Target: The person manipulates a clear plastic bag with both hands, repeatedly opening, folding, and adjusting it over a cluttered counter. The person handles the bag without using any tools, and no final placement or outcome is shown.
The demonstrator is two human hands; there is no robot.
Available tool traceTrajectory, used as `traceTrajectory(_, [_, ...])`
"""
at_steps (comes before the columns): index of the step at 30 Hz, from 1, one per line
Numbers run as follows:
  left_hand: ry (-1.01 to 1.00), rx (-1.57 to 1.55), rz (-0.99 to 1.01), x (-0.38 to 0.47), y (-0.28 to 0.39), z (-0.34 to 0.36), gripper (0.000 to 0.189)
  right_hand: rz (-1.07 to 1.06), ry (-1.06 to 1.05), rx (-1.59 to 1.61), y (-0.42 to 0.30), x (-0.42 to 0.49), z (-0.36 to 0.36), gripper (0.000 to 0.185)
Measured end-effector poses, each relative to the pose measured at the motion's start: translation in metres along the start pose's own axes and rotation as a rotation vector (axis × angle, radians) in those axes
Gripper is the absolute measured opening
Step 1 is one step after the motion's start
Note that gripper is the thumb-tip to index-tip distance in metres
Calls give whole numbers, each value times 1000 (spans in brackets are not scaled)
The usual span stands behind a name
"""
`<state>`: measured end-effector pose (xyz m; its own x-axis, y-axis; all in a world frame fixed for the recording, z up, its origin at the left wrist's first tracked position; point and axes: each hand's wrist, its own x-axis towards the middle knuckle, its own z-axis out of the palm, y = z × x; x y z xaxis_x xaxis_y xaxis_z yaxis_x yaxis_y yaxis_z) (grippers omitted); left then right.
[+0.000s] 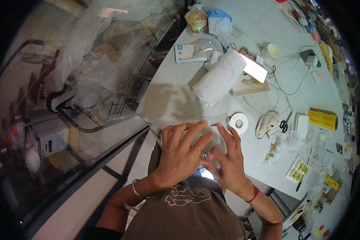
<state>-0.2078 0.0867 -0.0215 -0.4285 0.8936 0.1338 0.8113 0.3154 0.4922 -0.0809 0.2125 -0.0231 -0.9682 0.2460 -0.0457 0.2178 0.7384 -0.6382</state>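
Both hands are over a clear plastic sheet or bag [217,138] at the near edge of a speckled white table [168,90]. My left hand [180,150] lies across its left part, fingers spread and bent; a thin ring is on one finger. My right hand [228,159] is at its right side, with thumb and index finger curved near the plastic. Whether either hand pinches the plastic cannot be told. A roll of white tape [238,123] sits just beyond the right fingertips. Behind it lies a large white plastic-wrapped roll [220,77].
Scissors [285,123], a beige cloth item [265,124], a yellow box [322,118] and a tray of green-topped food [298,170] lie to the right. Farther back are a glove box [186,54], a lit phone [255,69], a paper cup [270,51] and cables. A glass panel stands left.
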Motion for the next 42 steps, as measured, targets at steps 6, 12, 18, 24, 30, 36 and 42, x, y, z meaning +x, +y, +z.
traceTrajectory(6, [205, -327, -234, -8, -11, 13, 53, 319, 74, 651, 22, -11, -1, 88])
traceTrajectory(12, [219, -905, -467, -20, -16, 20, 77, 586, -194, 978, 27, -10, 1, 96])
traceTrajectory(18, [259, -931, -407, -32, 1, -19, 77, 431, -155, 970, -4, -12, -26, 96])
traceTrajectory(24, [745, -580, -22, -52, 63, -66, 57, 185, 19, 1158, -48, -31, -60, 106])
traceTrajectory(30, [175, -156, 563, -89, 67, -62, 78, 272, -107, 1672, -34, -27, -71, 100])
traceTrajectory(36, [821, -1168, -82, -83, 54, -30, 101, -217, 145, 1008, -22, -71, -6, 90])
traceTrajectory(42, [306, -1582, -172, -106, -8, -13, 106, -431, 160, 365, 5, -97, 31, 76])
